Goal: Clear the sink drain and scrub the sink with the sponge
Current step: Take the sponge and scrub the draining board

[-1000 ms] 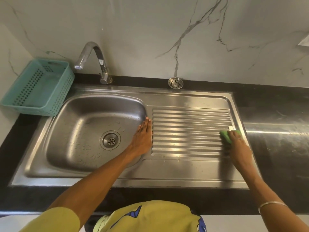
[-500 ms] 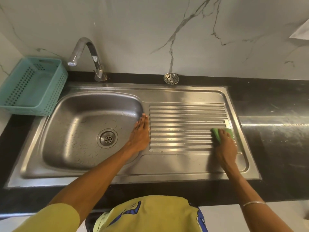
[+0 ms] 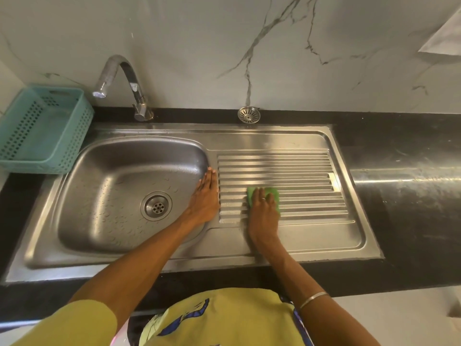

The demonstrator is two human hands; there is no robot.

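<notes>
Head view, hands
Left hand (image 3: 205,196): we find it flat, fingers straight and together, resting on the steel strip between the basin and the ribbed board; it holds nothing.
Right hand (image 3: 263,211): we see its grip spread over the sponge (image 3: 273,194), fingers pressing it onto the ribs; whether the thumb curls under the sponge's edge we cannot tell.

Head view, task items
Sponge: green, on the left part of the ribbed drainboard (image 3: 299,171), mostly under the right hand.
Sink (image 3: 112,196): steel basin to the left, beaded with water drops, nothing lying in it.
Drain (image 3: 156,206): open and bare, its holes showing.
Strainer (image 3: 248,114): off the drain, sitting on the black tabletop (image 3: 399,151) against the wall.

Head view, surroundings
Tap (image 3: 119,83): curved over the basin's back corner, no water running.
Basket (image 3: 42,128): teal, perforated, on the tabletop left of the sink.

Progress, as we judge it
Done: the drain appears cleared (the strainer lifted out supports this).
In hand: scrubbing of the drainboard.
Left: the rest of the ribs and rim, perhaps the basin, then probably the strainer's return.
</notes>
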